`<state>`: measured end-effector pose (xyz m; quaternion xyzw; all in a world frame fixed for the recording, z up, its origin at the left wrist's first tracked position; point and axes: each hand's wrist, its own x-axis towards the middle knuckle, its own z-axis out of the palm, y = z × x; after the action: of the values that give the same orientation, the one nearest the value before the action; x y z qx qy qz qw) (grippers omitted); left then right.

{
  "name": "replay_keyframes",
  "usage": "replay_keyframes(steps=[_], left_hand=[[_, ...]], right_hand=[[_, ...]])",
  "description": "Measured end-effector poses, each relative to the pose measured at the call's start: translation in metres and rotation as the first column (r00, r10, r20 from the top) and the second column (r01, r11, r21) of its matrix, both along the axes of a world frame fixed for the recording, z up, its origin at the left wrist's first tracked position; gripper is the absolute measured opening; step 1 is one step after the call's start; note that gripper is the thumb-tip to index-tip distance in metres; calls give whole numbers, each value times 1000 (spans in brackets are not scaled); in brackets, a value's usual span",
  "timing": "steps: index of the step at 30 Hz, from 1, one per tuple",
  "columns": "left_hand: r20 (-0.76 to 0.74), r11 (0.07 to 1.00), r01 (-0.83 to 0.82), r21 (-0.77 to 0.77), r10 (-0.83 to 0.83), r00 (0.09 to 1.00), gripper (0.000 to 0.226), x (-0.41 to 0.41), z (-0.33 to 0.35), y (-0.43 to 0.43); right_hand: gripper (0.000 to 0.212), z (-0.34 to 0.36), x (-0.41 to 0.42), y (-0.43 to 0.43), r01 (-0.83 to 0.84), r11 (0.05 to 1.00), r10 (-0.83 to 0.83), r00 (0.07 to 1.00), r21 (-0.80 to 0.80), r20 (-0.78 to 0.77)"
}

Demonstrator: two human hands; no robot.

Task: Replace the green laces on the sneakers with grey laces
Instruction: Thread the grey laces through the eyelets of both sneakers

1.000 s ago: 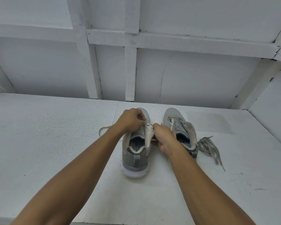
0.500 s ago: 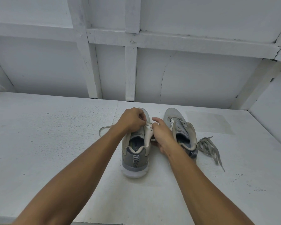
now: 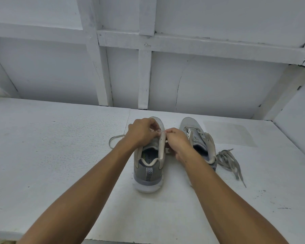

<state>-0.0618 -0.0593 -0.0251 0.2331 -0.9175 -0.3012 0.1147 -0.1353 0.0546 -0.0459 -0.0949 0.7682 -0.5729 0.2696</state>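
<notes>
White, grainy tabletop [image 3: 60, 155] carries everything here. At centre left of the frame a lace [image 3: 113, 140] loops out from behind the left wrist. It reads pale grey-beige, so whether it is the old lace or the new 1 is unclear. Next comes the left hand [image 3: 142, 132], its grip narrow, fingertips pinching that lace at the top eyelets of the centre sneaker [image 3: 147, 171], which stands with its heel toward the camera. Meeting it from the right, the right hand [image 3: 177, 141] keeps a closed grip on that sneaker's eyelet flap, thumb along the flap's upper edge. Further right stands the other sneaker [image 3: 196, 136], with a little lacing visible low near its toe, and at the right a bundle of loose laces [image 3: 228, 160] lies on the tabletop just beside it. The step in hand looks like working the lace through the upper eyelets of 1 shoe. The next move calls for holding the flap steady, aiming the tip squarely at the hole, and pulling slack through evenly.
</notes>
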Motion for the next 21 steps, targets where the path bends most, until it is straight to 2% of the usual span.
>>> replay_keyframes(steps=[3, 8, 10, 11, 12, 13, 14, 15, 16, 17, 18, 19, 20, 21], left_hand=[[-125, 989, -151, 5, 150, 981, 25, 21, 0, 4], [-223, 948, -182, 263, 243, 944, 17, 46, -26, 11], [-275, 911, -172, 374, 286, 918, 17, 50, -33, 13], [-295, 887, -167, 430, 313, 903, 17, 52, -35, 15], [-312, 863, -162, 479, 339, 887, 17, 53, -38, 16], [-322, 840, -161, 518, 366, 873, 16, 54, -39, 18], [-328, 824, -163, 543, 387, 862, 16, 55, -41, 20], [-329, 808, -169, 564, 408, 852, 16, 55, -41, 22], [-330, 795, -174, 581, 426, 842, 15, 54, -42, 23], [-331, 782, -179, 596, 443, 833, 16, 54, -42, 25], [-329, 774, -185, 605, 455, 827, 17, 54, -43, 25], [-327, 768, -190, 612, 464, 823, 18, 54, -43, 26], [-325, 764, -192, 616, 468, 822, 18, 54, -44, 26], [-324, 762, -193, 619, 471, 821, 17, 55, -44, 26]], right_hand=[[20, 3, -5, -4, -21, 991, 44, 984, 133, -172], [17, 11, -15, -5, 4, 928, 181, 868, 372, -462], [18, 21, -29, -6, 33, 932, 162, 853, 360, -497], [15, 33, -42, -5, 62, 969, 63, 875, 239, -480], [11, 53, -54, -3, 107, 994, -84, 919, 39, -386], [12, 80, -64, 1, 200, 946, -251, 950, -257, -187], [20, 108, -73, 8, 310, 790, -334, 941, -529, 52], [24, 130, -77, 16, 353, 626, -343, 925, -695, 161], [23, 143, -76, 22, 313, 561, -351, 928, -766, 123], [20, 149, -70, 23, 217, 615, -384, 922, -758, -47], [17, 144, -63, 21, 97, 749, -388, 866, -656, -315], [17, 131, -54, 17, -20, 906, -279, 724, -423, -631], [21, 109, -44, 12, -92, 996, 29, 513, -21, -858], [25, 83, -36, 8, -79, 908, 411, 352, 411, -841]])
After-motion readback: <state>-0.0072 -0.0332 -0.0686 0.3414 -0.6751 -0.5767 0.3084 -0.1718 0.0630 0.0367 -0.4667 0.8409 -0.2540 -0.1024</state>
